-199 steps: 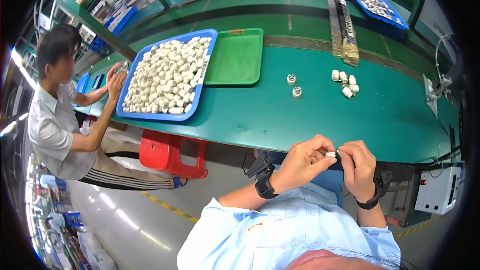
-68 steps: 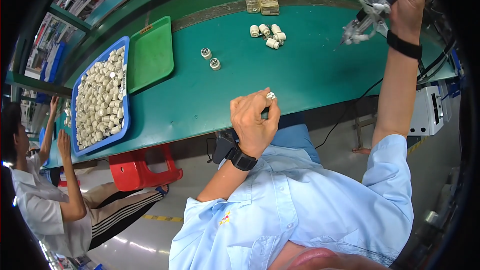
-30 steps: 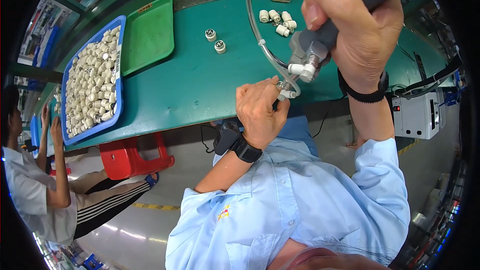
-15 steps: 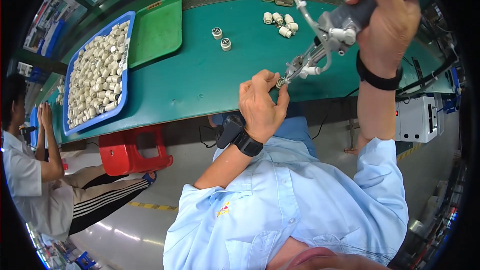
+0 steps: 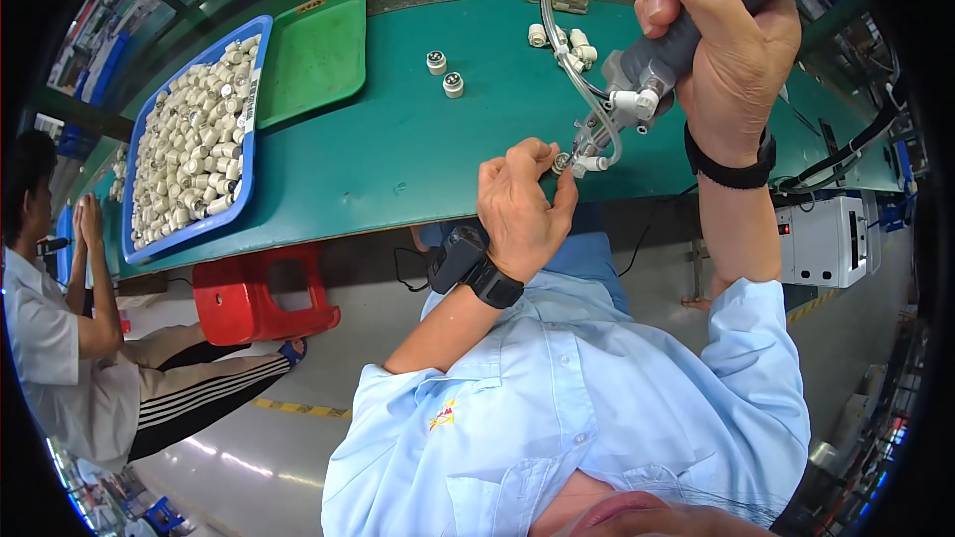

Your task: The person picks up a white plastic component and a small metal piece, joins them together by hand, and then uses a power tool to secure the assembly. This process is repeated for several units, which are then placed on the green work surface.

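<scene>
At the far left, a co-worker [image 5: 65,358] sits with both hands raised close together. Right of them, a blue tray [image 5: 249,164] heaped with white caps [image 5: 194,144] lies on the green bench [image 5: 388,154], a red stool [image 5: 234,298] on its near side. A green tray [image 5: 316,60] adjoins the blue one on the right. Further right, two caps [image 5: 454,87] stand upright, near each other. The left hand [image 5: 522,204], fingers bent, pinches one cap [image 5: 560,163] between thumb and fingertips above the bench's near edge. A small group of caps [image 5: 584,54] lies beyond, partly hidden by the tool [image 5: 686,45]. The right hand [image 5: 731,60] wraps firmly around its dark body; its tip is at the pinched cap, contact unclear. At the right is a white box [image 5: 824,239].
</scene>
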Demonstrator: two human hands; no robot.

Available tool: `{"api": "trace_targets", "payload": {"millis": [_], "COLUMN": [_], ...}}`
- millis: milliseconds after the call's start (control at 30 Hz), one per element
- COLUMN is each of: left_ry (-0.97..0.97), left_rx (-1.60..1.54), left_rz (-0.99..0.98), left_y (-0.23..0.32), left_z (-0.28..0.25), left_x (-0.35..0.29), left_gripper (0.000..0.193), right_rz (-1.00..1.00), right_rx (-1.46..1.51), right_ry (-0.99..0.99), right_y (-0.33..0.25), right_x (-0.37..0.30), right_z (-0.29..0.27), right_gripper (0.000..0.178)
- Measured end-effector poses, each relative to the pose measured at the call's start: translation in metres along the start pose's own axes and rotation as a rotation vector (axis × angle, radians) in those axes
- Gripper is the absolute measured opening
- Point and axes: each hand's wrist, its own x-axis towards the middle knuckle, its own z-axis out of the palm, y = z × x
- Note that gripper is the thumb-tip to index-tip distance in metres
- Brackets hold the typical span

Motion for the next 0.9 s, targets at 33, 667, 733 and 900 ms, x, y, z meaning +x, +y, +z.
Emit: {"api": "trace_targets", "payload": {"millis": [33, 667, 733, 900], "left_ry": [-0.001, -0.032, -0.034, -0.042], "left_rx": [-0.001, -0.005, 0.000, -0.033], "left_rz": [-0.001, -0.019, -0.011, -0.035], "left_y": [0.000, -0.002, -0.001, 0.002], "left_z": [0.000, -0.003, -0.003, -0.004], "left_x": [0.000, -0.002, -0.001, 0.000], "left_gripper": [0.042, 0.056, 0.056, 0.052], "right_rz": [0.008, -0.003, -0.039, -0.374], "right_rx": [-0.002, -0.111, -0.115, 0.307], "right_ry": [0.003, -0.169, -0.242, -0.309], "right_y": [0.001, 0.011, 0.027, 0.031], "right_x": [0.000, -0.011, -0.005, 0.002], "right_z": [0.000, 0.006, 0.004, 0.014], "right_gripper": [0.054, 0.031, 0.025, 0.013]}}
